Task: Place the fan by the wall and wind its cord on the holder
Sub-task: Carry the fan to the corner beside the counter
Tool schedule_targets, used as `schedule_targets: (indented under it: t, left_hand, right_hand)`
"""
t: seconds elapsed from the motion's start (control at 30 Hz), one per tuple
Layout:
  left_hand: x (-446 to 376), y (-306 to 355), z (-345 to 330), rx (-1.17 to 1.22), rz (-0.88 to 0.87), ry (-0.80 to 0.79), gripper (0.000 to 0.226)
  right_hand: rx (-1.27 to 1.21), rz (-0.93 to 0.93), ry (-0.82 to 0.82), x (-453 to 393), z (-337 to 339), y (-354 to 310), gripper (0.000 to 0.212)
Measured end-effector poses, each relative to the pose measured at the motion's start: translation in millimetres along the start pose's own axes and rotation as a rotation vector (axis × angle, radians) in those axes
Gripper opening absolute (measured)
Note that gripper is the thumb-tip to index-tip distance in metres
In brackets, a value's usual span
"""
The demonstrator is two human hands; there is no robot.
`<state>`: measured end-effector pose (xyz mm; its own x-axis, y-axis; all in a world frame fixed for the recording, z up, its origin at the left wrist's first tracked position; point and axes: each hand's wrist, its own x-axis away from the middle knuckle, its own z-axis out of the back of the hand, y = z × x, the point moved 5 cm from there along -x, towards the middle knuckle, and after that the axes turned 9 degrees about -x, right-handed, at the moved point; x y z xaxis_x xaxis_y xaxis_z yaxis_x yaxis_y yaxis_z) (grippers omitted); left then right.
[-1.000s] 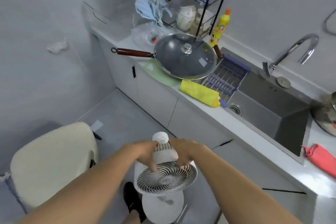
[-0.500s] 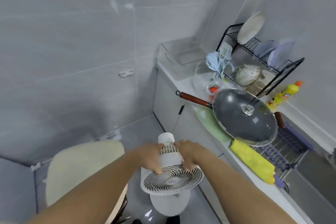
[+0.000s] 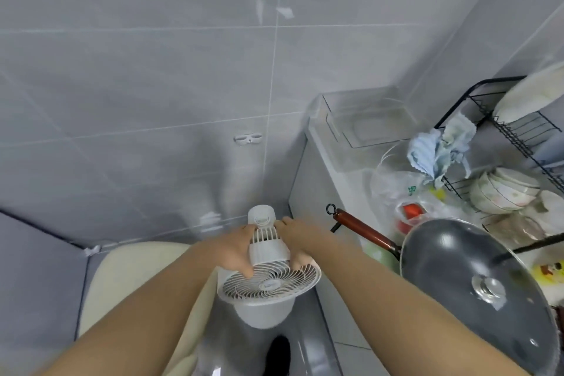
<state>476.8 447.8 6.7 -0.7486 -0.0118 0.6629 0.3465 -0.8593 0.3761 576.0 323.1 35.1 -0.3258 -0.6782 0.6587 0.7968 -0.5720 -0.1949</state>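
Since the earlier frames the view has swung away from the sink toward the tiled wall [image 3: 152, 85], and the white fan [image 3: 268, 272] is carried along with it, now nearer that wall and held above the floor beside the counter's end. Both hands grip the fan's ribbed motor housing: the left hand [image 3: 235, 253] curls round its left side, the right hand [image 3: 294, 241] round its right, fingers wrapped against the plastic. The round grille faces up toward the camera, and the bowl-shaped base hangs below it, partly hidden by the grille. The fan's cord cannot be made out. A small white holder [image 3: 248, 139] is fixed on the wall tile above the fan; its exact shape is hard to tell.

A cream padded seat [image 3: 131, 284] sits below the left forearm, partly covered by it. A dark shoe [image 3: 276, 356] shows on the glossy grey floor, cut off at the bottom edge. On the white counter [image 3: 323, 146], a clear plastic tray [image 3: 366, 119] lies at the far corner. Nearer stands a dark wok with a glass lid [image 3: 476, 290] and a reddish wooden handle, cut off at the right. Behind it are a crumpled plastic bag [image 3: 406, 189], a blue cloth [image 3: 436, 149] and a black wire dish rack [image 3: 518, 131] holding bowls and plates, blurred at the edge.
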Motion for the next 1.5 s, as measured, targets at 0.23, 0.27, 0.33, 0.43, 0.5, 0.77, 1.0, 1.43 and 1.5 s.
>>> schedule_targets:
  t: [0.23, 0.27, 0.33, 0.43, 0.5, 0.77, 1.0, 1.43, 1.5]
  left_hand:
    - [-42.3, -23.8, 42.2, 0.017, 0.033, 0.083, 0.104]
    - [-46.9, -26.3, 48.3, 0.019, 0.036, 0.097, 0.102]
    - [-56.8, -29.6, 59.6, 0.043, 0.045, 0.101, 0.100]
    - [-78.0, -36.1, 80.3, 0.050, 0.059, 0.100, 0.101]
    - [-94.6, -37.6, 96.1, 0.035, 0.063, 0.102, 0.096]
    - [-167.0, -35.9, 146.2, -0.165, -0.016, 0.087, 0.105]
    - [-215.5, -39.4, 136.2, -0.439, -0.044, 0.120, 0.108]
    - [-271.6, -35.8, 133.4, -0.476, -0.054, 0.013, 0.119]
    - [-271.0, -37.2, 138.0, -0.448, -0.063, -0.016, 0.120]
  right_hand:
    - [0.119, 0.113, -0.025, -56.2, 53.5, 17.0, 0.101]
    - [0.132, 0.122, -0.024, -64.1, 59.4, 19.4, 0.100]
    - [0.144, 0.136, -0.035, -79.2, 71.7, 24.5, 0.099]
    - [0.133, 0.149, -0.042, -102.6, 89.1, 34.2, 0.098]
    - [0.118, 0.133, -0.031, -115.1, 101.1, 45.1, 0.096]
    - [0.020, 0.017, 0.017, -159.5, 126.2, 94.6, 0.100]
    - [0.029, 0.012, 0.106, -193.3, 103.1, 126.2, 0.095]
    - [0.057, 0.069, 0.044, -218.9, 95.3, 164.8, 0.113]
    - [0.052, 0.069, 0.044, -219.0, 96.1, 166.2, 0.114]
